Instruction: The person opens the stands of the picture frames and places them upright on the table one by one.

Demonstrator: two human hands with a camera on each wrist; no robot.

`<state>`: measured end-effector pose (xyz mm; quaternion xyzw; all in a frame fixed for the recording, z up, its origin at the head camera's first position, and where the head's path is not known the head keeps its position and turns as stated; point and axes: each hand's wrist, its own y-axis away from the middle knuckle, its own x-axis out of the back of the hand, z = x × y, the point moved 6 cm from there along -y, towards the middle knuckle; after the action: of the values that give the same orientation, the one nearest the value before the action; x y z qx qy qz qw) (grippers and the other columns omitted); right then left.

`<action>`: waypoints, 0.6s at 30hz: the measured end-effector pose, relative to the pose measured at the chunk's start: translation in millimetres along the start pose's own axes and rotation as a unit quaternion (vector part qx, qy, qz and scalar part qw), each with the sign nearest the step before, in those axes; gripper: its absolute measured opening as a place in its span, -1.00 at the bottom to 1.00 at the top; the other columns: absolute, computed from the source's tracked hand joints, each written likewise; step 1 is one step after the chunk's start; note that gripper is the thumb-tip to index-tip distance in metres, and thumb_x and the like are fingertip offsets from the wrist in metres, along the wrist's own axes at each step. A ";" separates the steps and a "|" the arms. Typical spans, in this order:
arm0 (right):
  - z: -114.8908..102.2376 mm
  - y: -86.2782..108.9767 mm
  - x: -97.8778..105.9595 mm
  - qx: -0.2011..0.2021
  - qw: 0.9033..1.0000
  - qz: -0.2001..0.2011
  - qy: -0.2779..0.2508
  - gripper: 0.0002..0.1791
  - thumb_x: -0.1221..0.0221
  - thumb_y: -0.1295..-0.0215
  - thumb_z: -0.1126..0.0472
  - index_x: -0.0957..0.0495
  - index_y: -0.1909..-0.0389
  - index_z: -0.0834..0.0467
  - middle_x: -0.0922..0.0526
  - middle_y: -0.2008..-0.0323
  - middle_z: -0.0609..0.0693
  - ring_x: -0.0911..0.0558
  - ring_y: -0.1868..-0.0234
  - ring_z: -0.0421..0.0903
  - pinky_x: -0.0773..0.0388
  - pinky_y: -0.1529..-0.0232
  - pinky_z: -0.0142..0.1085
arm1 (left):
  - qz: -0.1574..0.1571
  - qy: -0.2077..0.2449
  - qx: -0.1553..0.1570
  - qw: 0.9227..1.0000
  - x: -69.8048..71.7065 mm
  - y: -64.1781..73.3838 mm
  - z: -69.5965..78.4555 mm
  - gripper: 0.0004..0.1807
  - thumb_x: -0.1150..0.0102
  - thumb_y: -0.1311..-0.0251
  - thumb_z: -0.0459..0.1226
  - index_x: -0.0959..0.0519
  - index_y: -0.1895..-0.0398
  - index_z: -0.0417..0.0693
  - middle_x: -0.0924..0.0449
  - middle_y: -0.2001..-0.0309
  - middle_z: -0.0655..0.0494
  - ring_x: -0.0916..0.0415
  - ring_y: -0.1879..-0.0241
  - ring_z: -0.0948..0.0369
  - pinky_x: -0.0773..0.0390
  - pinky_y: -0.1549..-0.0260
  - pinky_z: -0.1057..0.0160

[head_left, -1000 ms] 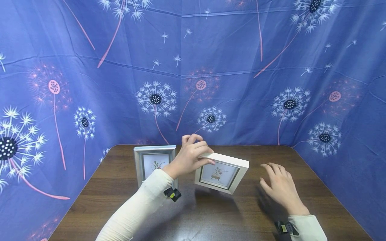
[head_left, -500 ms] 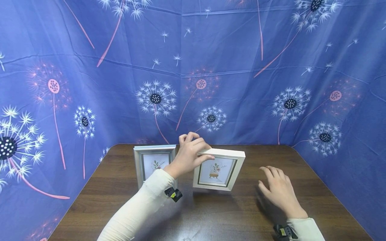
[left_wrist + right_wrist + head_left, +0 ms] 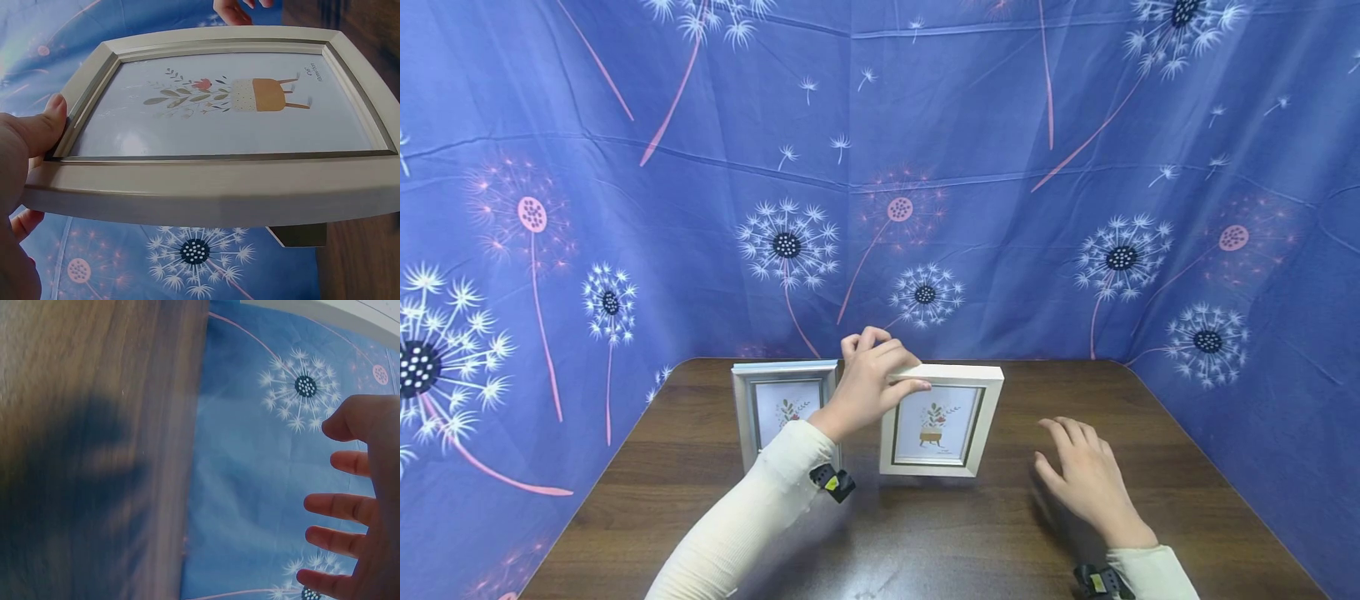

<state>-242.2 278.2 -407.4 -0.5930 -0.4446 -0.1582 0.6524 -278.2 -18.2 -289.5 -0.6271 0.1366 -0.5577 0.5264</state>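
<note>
My left hand [image 3: 867, 379] grips the top left corner of a cream picture frame [image 3: 990, 421], thumb on the front and fingers behind. Upright and facing me, the frame shows a plant print in a tan pot. In the left wrist view the thumb presses the front of the cream frame [image 3: 206, 178], and a dark piece, perhaps its stand [image 3: 300, 235], sticks out behind. A silver picture frame [image 3: 743, 408] stands to the left, partly hidden by my left hand and wrist. Off to the right my right hand [image 3: 1090, 479] hovers with fingers apart, holding nothing.
Under everything is a brown wooden table [image 3: 1000, 533]. Blue cloth with dandelion prints [image 3: 1015, 283] hangs behind the table's back edge and along both sides. Each wrist wears a black strap, such as the left wrist strap [image 3: 832, 482].
The cream frame has swung from tilted to upright, its right side moving left, with my left hand still gripping it. My right hand has shifted slightly left and down.
</note>
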 end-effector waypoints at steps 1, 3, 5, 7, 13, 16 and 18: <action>-1.2 0.2 -0.6 0.000 1.000 -0.002 -0.001 -0.51 -0.25 -0.08 0.17 -0.49 -0.06 0.25 -0.54 -0.01 0.27 -0.47 -0.05 0.32 -0.40 0.13 0.25 | 0.000 0.001 0.001 1.000 -0.3 -0.1 -0.2 -0.73 -0.49 0.02 -0.09 -0.66 0.32 0.02 -0.63 0.35 0.24 -0.37 0.05 0.11 -0.11 -0.05 -0.10; -3.9 0.4 -1.8 0.000 1.000 -0.005 -0.003 -0.51 -0.24 -0.09 0.17 -0.49 -0.06 0.25 -0.54 -0.02 0.27 -0.47 -0.06 0.32 -0.40 0.12 0.25 | -0.001 0.003 0.005 1.000 -0.7 -0.5 -0.8 -0.74 -0.49 0.02 -0.09 -0.67 0.32 0.02 -0.64 0.34 0.24 -0.37 0.05 0.11 -0.11 -0.05 -0.10; -6.8 0.6 -3.1 0.001 1.000 -0.008 -0.004 -0.52 -0.23 -0.11 0.16 -0.49 -0.07 0.25 -0.54 -0.02 0.27 -0.47 -0.06 0.31 -0.39 0.10 0.25 | -0.001 0.005 0.009 1.000 -1.7 -0.5 -2.4 -0.74 -0.49 0.02 -0.09 -0.67 0.32 0.02 -0.64 0.34 0.23 -0.36 0.04 0.11 -0.10 -0.05 -0.09; -10.1 0.7 -4.4 0.003 1.000 -0.010 -0.008 -0.52 -0.23 -0.12 0.16 -0.49 -0.07 0.26 -0.54 -0.02 0.27 -0.47 -0.07 0.31 -0.39 0.10 0.25 | -0.002 0.008 0.014 1.000 -2.7 -0.9 -3.9 -0.75 -0.49 0.01 -0.10 -0.67 0.32 0.03 -0.64 0.33 0.23 -0.36 0.04 0.12 -0.10 -0.05 -0.09; -21.1 1.4 -10.2 0.010 1.000 -0.018 -0.018 -0.53 -0.23 -0.15 0.14 -0.51 -0.08 0.25 -0.55 -0.02 0.26 -0.48 -0.07 0.29 -0.40 0.07 0.23 | -0.009 0.018 0.030 0.999 -5.2 -1.9 -7.3 -0.78 -0.50 0.00 -0.11 -0.67 0.34 0.05 -0.65 0.33 0.25 -0.34 0.06 0.14 -0.08 -0.07 -0.09; -26.8 1.6 -14.3 0.017 0.999 -0.021 -0.019 -0.55 -0.23 -0.16 0.13 -0.52 -0.06 0.24 -0.56 -0.02 0.25 -0.50 -0.07 0.28 -0.41 0.07 0.23 | -0.011 0.020 0.035 0.999 -6.3 -1.8 -8.4 -0.78 -0.49 0.00 -0.11 -0.67 0.33 0.05 -0.65 0.33 0.25 -0.34 0.06 0.14 -0.07 -0.07 -0.09; -30.7 1.4 -16.6 0.022 0.999 -0.021 -0.021 -0.55 -0.23 -0.16 0.13 -0.53 -0.05 0.24 -0.57 -0.01 0.24 -0.51 -0.06 0.27 -0.42 0.07 0.22 | -0.012 0.021 0.039 0.999 -6.9 -1.7 -9.0 -0.78 -0.49 0.00 -0.11 -0.68 0.33 0.05 -0.65 0.32 0.25 -0.34 0.06 0.14 -0.07 -0.07 -0.09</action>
<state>-238.3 245.1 -418.0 -0.5724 -0.4739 -0.1499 0.6522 -288.9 -16.8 -293.6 -0.5957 0.1186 -0.5819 0.5408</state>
